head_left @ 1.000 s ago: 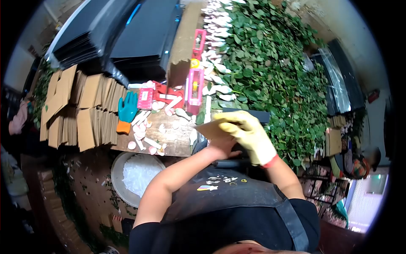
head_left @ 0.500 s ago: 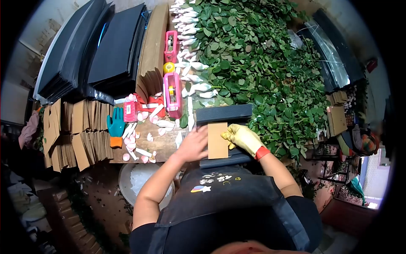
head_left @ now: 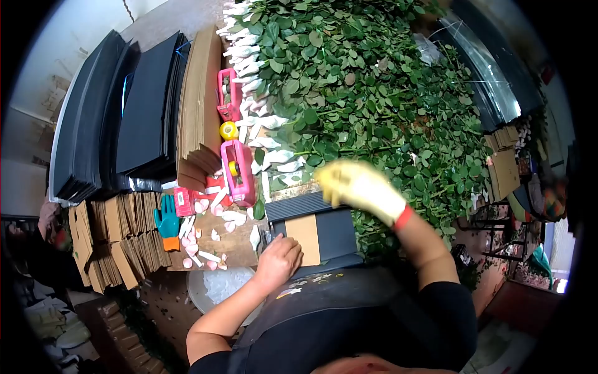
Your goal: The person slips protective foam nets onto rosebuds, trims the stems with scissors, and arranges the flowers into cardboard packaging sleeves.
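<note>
A flat brown cardboard piece [head_left: 303,240] lies on a black corrugated sheet [head_left: 336,234] at the table's front edge. My bare left hand [head_left: 280,260] is closed at the cardboard's left edge, its fingers together and bent over it. Beyond the sheet's folded-up ribbed far side, my right hand [head_left: 360,190], in a yellow glove with a red cuff, hangs above the front of the green leafy stems [head_left: 374,112]. Motion smears its fingers, so whether they hold anything is unclear.
Two pink tape dispensers [head_left: 238,173] and a yellow tape roll [head_left: 228,130] stand left of the white-wrapped flower heads [head_left: 265,143]. Black sheets [head_left: 146,112] and folded cardboard [head_left: 118,230] are stacked left. A teal glove [head_left: 167,218] and pink petals [head_left: 232,218] lie nearby.
My right hand has left the cardboard and moved up and away over the leaves. My left hand stays at the cardboard's left edge, fingers more bent. The view has shifted.
</note>
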Demonstrator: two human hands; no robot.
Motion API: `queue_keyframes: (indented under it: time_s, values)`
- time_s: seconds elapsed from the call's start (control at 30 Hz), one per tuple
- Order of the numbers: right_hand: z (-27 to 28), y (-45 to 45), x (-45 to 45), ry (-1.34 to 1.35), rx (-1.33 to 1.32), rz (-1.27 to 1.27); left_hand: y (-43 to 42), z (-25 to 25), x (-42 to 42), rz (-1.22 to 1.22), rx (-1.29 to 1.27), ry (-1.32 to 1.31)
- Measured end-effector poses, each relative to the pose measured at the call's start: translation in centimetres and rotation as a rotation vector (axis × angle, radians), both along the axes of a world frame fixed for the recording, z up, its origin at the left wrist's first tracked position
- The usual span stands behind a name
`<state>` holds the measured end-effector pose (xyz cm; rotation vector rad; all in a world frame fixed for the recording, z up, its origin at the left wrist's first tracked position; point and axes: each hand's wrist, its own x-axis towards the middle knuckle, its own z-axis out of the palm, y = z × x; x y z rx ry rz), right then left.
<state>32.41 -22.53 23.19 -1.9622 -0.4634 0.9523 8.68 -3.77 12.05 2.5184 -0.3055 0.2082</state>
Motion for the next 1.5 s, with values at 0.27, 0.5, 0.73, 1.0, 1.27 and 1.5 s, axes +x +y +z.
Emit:
queue_keyframes:
  time_s: [0.27,0.5,0.73,1.0,1.27,1.5]
  values:
    - [-18.2,2.7,21.2,-1.185,-0.599,0.157,0.4,0.4,1.0,-0.029,0.001,0.077]
    - [-6.0,1.9,19.4,-1.472,0.266,-0.032,0.4,-0.2,0.4,0.005,-0.07,0.116]
    - [7.2,-5.9,2.4,-1.245,-0.042,0.566,2.4,0.8,0.6,-0.138,-0.153,0.238]
    - [-0.6,-14.4,-9.3,-0.799,-0.699,0.5,2.9,-0.9,0.5,-0.173,-0.2,0.222]
    - [-12.4,-17.2,-13.3,-0.808,-0.305,0.111,2.2,-1.9,-1.6,-0.153,-0.222,0.198]
    - [2.3,-16.0,1.0,-0.41,-0.354,0.433,2.8,-2.1,-1.4,-0.19,-0.2,0.235]
